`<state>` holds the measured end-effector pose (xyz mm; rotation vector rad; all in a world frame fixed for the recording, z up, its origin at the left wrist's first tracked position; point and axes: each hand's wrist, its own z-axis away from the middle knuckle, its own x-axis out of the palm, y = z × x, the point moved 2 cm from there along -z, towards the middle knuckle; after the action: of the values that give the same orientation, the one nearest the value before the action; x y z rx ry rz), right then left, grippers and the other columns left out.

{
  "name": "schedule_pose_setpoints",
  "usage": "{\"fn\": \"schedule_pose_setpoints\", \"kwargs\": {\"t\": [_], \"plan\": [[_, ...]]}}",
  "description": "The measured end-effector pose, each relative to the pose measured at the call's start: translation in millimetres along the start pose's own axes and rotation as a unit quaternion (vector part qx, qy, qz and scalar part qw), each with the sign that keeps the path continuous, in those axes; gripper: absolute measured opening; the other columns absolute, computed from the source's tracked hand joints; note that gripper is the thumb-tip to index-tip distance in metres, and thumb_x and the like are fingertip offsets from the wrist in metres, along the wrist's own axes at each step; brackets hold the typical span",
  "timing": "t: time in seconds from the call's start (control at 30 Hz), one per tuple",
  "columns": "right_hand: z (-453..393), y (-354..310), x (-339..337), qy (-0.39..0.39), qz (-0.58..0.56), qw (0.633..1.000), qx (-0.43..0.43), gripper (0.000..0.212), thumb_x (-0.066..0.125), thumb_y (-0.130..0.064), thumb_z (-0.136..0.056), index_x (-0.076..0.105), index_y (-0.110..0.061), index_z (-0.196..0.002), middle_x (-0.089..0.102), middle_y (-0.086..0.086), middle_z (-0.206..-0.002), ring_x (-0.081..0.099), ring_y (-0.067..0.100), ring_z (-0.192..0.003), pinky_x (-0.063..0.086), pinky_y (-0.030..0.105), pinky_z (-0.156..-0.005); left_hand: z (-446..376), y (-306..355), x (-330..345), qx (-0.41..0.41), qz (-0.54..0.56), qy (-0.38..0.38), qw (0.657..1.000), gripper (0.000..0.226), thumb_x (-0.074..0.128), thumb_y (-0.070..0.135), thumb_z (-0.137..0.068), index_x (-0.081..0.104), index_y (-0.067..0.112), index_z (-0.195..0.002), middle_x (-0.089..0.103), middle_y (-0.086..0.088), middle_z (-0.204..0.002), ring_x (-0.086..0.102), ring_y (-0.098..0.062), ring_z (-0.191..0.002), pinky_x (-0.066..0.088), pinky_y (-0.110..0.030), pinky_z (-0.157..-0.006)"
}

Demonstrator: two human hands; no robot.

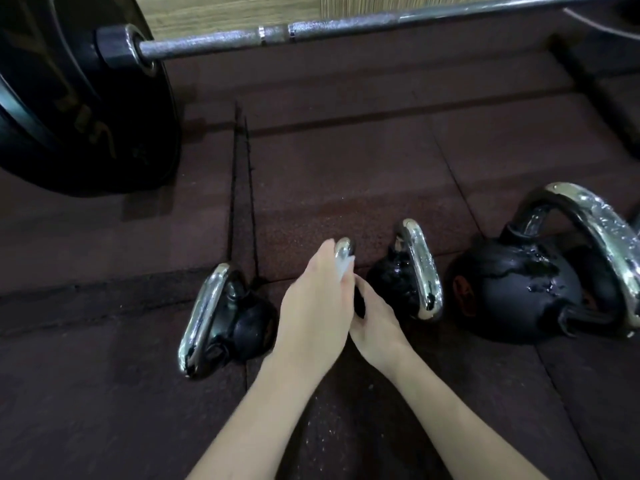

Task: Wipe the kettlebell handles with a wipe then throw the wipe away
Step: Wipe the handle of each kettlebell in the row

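Observation:
Several black kettlebells with chrome handles stand in a row on the dark rubber floor. My left hand (315, 306) presses a white wipe (345, 267) onto the chrome handle (344, 247) of the second kettlebell from the left, whose body is mostly hidden under my hands. My right hand (375, 318) grips the near side of that same kettlebell, low down. To the left stands a small kettlebell (221, 320). To the right are another small kettlebell (410, 278) and a large kettlebell (519, 285); both look wet and glossy.
A barbell bar (311, 31) crosses the top of the view, with a big black weight plate (69, 109) at the far left. A dark frame leg (595, 91) runs down the upper right. Seams divide the rubber floor tiles (346, 161).

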<state>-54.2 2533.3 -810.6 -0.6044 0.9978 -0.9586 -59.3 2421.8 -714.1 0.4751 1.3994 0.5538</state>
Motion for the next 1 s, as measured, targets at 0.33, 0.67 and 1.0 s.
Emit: {"fn": "schedule_pose_setpoints", "kwargs": {"t": [0.33, 0.67, 1.0], "plan": [[4.3, -4.5, -4.8, -0.018, -0.008, 1.000, 0.016, 0.066, 0.061, -0.042, -0.099, 0.032, -0.031, -0.157, 0.043, -0.008, -0.156, 0.036, 0.014, -0.147, 0.024, 0.021, -0.109, -103.2, 10.6, -5.2, -0.170, 0.078, -0.309, 0.933, 0.045, 0.046, 0.038, -0.097, 0.063, 0.008, -0.127, 0.064, -0.012, -0.127, 0.061, -0.035, -0.113, 0.047, -0.040, -0.103], [4.7, -0.2, -4.6, -0.016, -0.022, 1.000, 0.003, 0.065, 0.061, -0.035, -0.099, 0.032, -0.030, -0.157, 0.045, -0.010, -0.155, 0.038, 0.009, -0.146, 0.030, 0.026, -0.118, 51.7, -27.2, 15.1, -0.084, 0.195, 0.011, 0.977, 0.059, 0.055, 0.036, -0.103, 0.031, 0.037, -0.157, 0.051, 0.025, -0.145, 0.046, 0.023, -0.121, 0.033, 0.005, -0.092], [3.1, -3.0, -1.5, -0.006, 0.018, 1.000, -0.013, 0.063, 0.059, -0.045, -0.098, 0.037, -0.029, -0.155, 0.046, -0.007, -0.155, 0.039, 0.013, -0.146, 0.031, 0.032, -0.121, -77.7, 37.1, 11.0, 0.021, -0.250, -0.138, 0.958, 0.022, 0.046, 0.009, -0.101, 0.058, 0.009, -0.120, 0.063, -0.017, -0.122, 0.065, -0.036, -0.107, 0.043, -0.037, -0.074]]}}
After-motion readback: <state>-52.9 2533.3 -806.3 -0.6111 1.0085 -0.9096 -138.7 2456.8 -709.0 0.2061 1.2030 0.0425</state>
